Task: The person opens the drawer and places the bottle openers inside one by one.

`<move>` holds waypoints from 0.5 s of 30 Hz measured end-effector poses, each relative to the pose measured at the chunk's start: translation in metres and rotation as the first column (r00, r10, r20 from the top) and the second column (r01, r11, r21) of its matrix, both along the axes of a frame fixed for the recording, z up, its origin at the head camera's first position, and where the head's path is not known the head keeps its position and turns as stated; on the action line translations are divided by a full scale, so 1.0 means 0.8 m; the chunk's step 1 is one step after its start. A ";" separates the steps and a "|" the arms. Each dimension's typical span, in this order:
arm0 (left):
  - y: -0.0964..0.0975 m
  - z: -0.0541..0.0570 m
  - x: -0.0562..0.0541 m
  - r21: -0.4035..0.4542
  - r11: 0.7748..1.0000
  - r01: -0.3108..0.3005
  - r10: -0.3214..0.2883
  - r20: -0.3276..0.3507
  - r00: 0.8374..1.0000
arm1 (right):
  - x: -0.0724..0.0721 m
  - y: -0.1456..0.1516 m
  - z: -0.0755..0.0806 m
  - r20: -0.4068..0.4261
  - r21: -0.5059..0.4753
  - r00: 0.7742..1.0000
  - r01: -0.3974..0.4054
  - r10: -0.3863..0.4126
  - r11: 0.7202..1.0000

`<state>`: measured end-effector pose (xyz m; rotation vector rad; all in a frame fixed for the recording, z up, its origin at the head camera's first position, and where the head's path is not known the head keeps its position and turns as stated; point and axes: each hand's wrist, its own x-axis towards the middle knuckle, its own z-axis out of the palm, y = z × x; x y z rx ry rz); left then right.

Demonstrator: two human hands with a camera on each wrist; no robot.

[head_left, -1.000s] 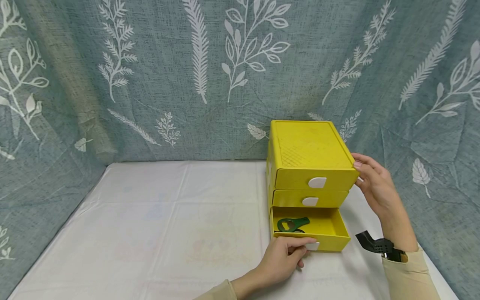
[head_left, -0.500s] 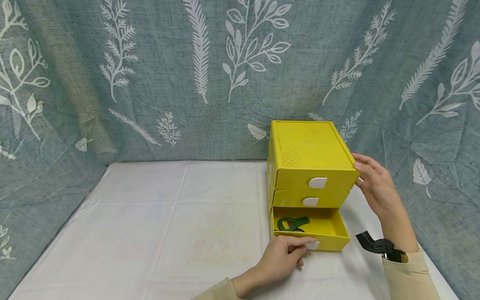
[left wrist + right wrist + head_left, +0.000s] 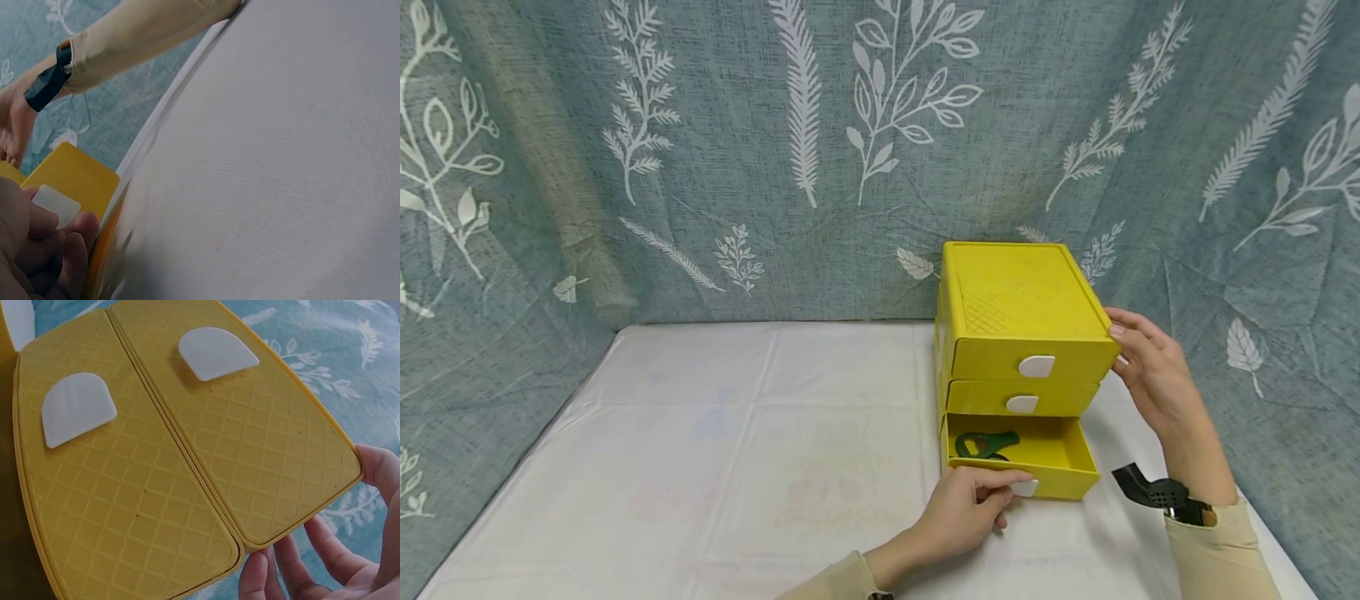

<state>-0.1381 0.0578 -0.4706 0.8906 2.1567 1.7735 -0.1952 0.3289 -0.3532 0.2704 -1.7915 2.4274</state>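
Observation:
A yellow drawer cabinet (image 3: 1026,292) stands on the table with its bottom drawer (image 3: 1067,483) pulled out. My left hand (image 3: 958,512) pinches that drawer's white handle (image 3: 1025,488), index finger above and thumb at its front; the left wrist view shows the fingers around the handle (image 3: 56,205). Inside the drawer lies a green tool with a ring-shaped head (image 3: 987,444), like a bottle opener, with a dark curved thing partly hidden beside it. My right hand (image 3: 1153,367) rests against the cabinet's right side near the top front corner, fingers (image 3: 331,550) along the side and thumb at the edge.
The two upper drawers are closed, each with a white handle (image 3: 1037,366). A white cloth (image 3: 737,467) covers the table, extending left of the cabinet. A blue-green leaf-patterned curtain (image 3: 737,125) hangs behind and at both sides.
The bottom drawer has slid very slightly inward, the left hand moving back with it and the green tool shifting along. My right hand stays at the cabinet's side.

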 end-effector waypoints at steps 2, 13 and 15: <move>0.000 0.000 -0.001 0.001 1.000 -0.003 0.003 -0.006 1.000 | 0.000 0.000 0.000 0.000 0.000 1.000 0.001 -0.001 1.000; 0.001 0.000 -0.007 0.021 1.000 0.001 -0.001 0.001 1.000 | 0.000 -0.001 0.000 0.011 0.007 1.000 0.014 -0.014 1.000; 0.001 0.000 -0.010 0.025 1.000 0.001 -0.001 0.000 1.000 | 0.000 -0.002 0.001 0.016 0.010 1.000 0.018 -0.019 1.000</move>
